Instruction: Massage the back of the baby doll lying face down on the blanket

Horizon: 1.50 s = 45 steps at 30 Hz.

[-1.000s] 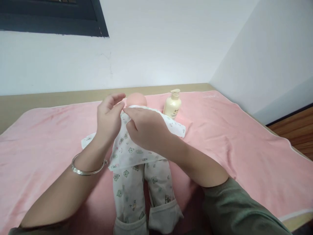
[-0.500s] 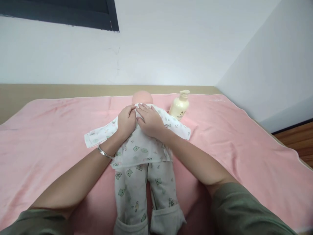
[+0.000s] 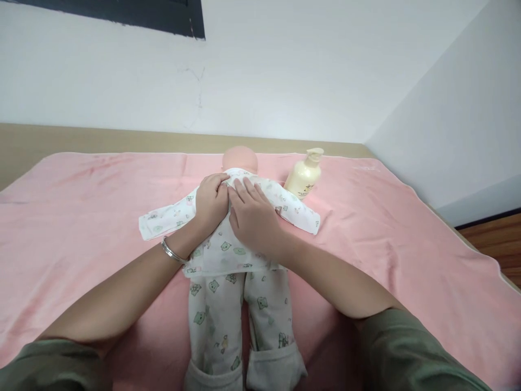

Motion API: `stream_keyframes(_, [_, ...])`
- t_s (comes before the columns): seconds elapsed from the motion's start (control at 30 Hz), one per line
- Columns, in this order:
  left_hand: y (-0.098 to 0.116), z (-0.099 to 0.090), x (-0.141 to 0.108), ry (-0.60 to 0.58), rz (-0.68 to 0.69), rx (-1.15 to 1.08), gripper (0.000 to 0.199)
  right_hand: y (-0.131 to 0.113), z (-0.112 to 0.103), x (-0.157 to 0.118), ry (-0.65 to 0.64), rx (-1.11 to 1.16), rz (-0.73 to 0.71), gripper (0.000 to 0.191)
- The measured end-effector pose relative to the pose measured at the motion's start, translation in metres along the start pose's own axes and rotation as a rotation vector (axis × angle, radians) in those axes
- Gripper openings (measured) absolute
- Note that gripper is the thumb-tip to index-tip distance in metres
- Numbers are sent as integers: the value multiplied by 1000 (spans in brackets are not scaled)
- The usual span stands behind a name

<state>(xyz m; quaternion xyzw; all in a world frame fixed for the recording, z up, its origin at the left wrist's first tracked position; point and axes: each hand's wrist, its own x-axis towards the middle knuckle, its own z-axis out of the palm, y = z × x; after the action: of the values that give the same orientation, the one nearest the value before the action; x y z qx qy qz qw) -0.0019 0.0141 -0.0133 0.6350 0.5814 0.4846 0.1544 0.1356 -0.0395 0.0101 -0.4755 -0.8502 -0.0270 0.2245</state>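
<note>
A left sleeve point(image 3: 57, 366) and a right sleeve point(image 3: 415, 350) of plain, dark olive-green cloth are noted, each ended near the elbow. Soft folds are seen in the right one. Just behind the left hand point(image 3: 211, 202), a bangle point(image 3: 171, 251) is worn: silver in colour, narrow, curved and shiny. Its finer surface detail cannot be made out. Both the left hand and the right hand point(image 3: 256, 220) are seen bare.

The shirt point(image 3: 223, 252) and trousers point(image 3: 215, 320) look matt cloth; the doll's head point(image 3: 240, 158), smooth plastic; the pump bottle point(image 3: 303, 178), glossy plastic; the bangle point(image 3: 172, 253), shiny metal.
</note>
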Motion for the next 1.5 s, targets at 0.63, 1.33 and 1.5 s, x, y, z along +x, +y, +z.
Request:
stream_keyframes(0.63, [-2, -4, -10, -56, 44, -9, 45, 3, -2, 4, -103, 80, -67, 55])
stream_keyframes(1.33, [2, -6, -8, -72, 32, 15, 44, 22, -1, 20, -144, 106, -4, 57])
stream_keyframes(1.5, [2, -5, -9, -50, 19, -6, 44, 29, 4, 21, -91, 77, 174, 62])
